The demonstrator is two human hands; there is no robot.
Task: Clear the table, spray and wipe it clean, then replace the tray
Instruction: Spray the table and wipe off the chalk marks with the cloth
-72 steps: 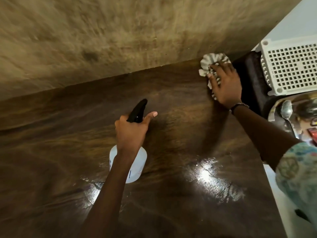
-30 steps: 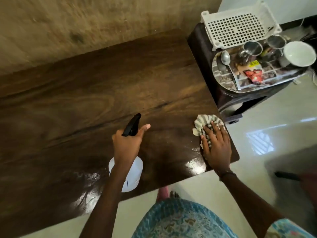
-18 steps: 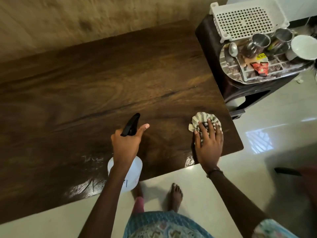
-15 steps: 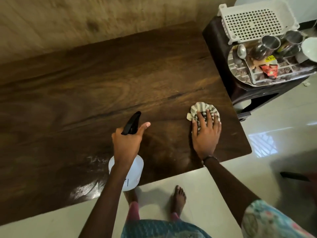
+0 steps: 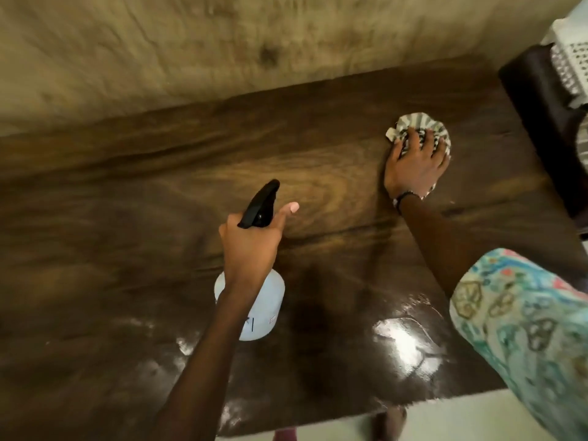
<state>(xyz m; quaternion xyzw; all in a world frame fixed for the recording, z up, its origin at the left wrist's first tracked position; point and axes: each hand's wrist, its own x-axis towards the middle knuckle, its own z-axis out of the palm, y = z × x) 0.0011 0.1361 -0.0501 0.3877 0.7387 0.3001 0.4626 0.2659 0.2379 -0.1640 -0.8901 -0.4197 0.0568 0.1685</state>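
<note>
The dark wooden table (image 5: 159, 249) fills the head view, with wet glossy patches near its front edge. My left hand (image 5: 251, 246) grips the neck of a white spray bottle (image 5: 261, 307) with a black trigger head, held above the table's middle. My right hand (image 5: 413, 163) presses a striped grey-and-white cloth (image 5: 416, 125) flat on the table at the far right, fingers spread over it. The tray is almost wholly out of frame at the right edge.
A dark side stool (image 5: 541, 100) stands against the table's right end, carrying a white perforated basket (image 5: 572, 58) cut by the frame edge. A tan wall (image 5: 222, 43) runs along the table's far side. Pale floor (image 5: 445, 418) shows below the front edge.
My right hand has slid the cloth from the table's near right corner away toward the far right. The left hand keeps holding the bottle in the same place. The camera view tipped toward the wall.
</note>
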